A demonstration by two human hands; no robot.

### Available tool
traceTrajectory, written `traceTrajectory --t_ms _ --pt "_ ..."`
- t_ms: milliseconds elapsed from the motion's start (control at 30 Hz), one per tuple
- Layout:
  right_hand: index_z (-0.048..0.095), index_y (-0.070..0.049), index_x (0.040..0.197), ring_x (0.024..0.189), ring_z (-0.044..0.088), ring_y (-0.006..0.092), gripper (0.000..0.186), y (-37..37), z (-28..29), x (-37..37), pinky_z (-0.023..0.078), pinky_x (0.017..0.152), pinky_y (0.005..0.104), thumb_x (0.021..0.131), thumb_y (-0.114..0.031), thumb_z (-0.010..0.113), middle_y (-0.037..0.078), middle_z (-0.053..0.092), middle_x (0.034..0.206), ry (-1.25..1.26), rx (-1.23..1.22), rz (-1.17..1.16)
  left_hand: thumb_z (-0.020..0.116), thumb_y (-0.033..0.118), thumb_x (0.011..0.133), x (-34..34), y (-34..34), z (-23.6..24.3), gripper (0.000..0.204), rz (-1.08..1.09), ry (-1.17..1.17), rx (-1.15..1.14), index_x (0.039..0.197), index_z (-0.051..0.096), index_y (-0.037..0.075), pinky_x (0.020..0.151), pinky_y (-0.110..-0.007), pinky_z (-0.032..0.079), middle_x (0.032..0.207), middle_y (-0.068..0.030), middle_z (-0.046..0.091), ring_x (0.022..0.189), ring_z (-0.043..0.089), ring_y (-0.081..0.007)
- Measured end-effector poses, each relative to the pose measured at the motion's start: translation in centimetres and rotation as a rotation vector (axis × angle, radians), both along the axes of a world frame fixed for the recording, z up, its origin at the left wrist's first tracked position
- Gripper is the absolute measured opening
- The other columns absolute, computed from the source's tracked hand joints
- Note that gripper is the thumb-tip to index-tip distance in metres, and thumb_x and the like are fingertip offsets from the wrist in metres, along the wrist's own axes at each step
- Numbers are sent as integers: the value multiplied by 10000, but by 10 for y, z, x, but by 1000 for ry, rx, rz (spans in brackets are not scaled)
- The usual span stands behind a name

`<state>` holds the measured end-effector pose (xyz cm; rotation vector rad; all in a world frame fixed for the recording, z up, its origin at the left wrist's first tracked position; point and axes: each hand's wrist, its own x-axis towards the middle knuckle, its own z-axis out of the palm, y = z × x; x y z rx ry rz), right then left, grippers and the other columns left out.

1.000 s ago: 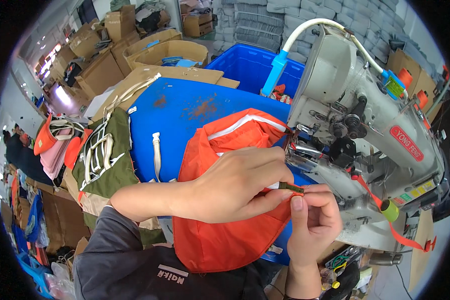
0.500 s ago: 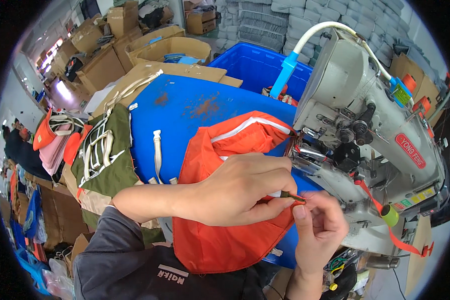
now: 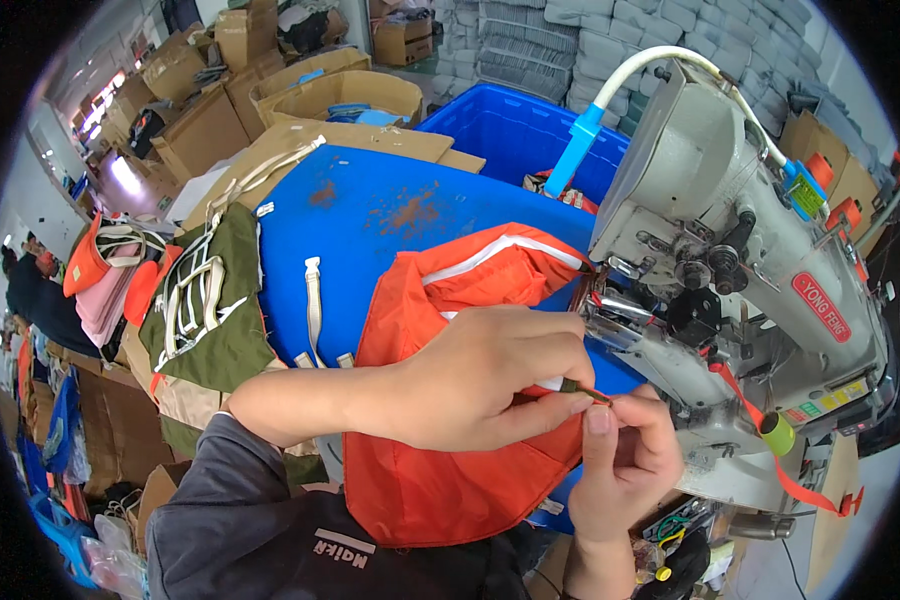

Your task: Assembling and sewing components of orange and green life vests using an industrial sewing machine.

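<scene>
An orange fabric piece (image 3: 440, 490) with white edging (image 3: 505, 243) lies across the blue table (image 3: 340, 215), its near side hanging toward my lap. My left hand (image 3: 495, 375) reaches over it, thumb and forefinger pinching a thin dark green strip (image 3: 580, 389) at its right edge. Close beside those fingertips, my right hand (image 3: 630, 455) is closed in a pinch on the strip's end; the exact bit between its fingers is mostly hidden. The industrial sewing machine (image 3: 660, 165) stands just beyond my right hand, the fabric's far corner lying near its needle area.
Left of the fabric lie an olive-green piece with cream straps (image 3: 205, 310) and a cream strap with a buckle (image 3: 314, 300). Behind the table stands a blue bin (image 3: 490, 115), with cardboard boxes (image 3: 345, 90) to its left. An orange-red ribbon (image 3: 745, 390) hangs from the machine.
My right hand has shifted slightly left and its fingers have drawn in closer around the strip's end. My left hand keeps its pinch in nearly the same place.
</scene>
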<state>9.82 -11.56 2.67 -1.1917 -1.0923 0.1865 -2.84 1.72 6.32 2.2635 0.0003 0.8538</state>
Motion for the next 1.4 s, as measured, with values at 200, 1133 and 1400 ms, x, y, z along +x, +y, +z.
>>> traceTrajectory --t_ms 200,1133,1400 --pt "581 19 887 582 413 51 102 17 -22 -2 316 517 195 890 0 681 5 502 689 50 -41 -89 682 35 845 12 17 -19 101 -1 18 -84 900 601 10 639 -351 459 827 -108 605 754 612 -275" --pt "701 25 912 652 517 7 143 64 -49 43 411 610 170 963 -95 643 -20 648 738 413 -332 -192 629 198 873 84 82 -64 237 9 400 -572 890 680 -33 694 -299 452 774 -124 668 739 593 -139" --pt "707 34 935 666 539 13 132 69 -46 36 429 621 173 957 -76 639 1 675 767 467 -273 -182 624 206 873 83 98 -55 246 -1 631 -653 917 693 -26 699 -281 451 771 -60 663 740 576 -109"
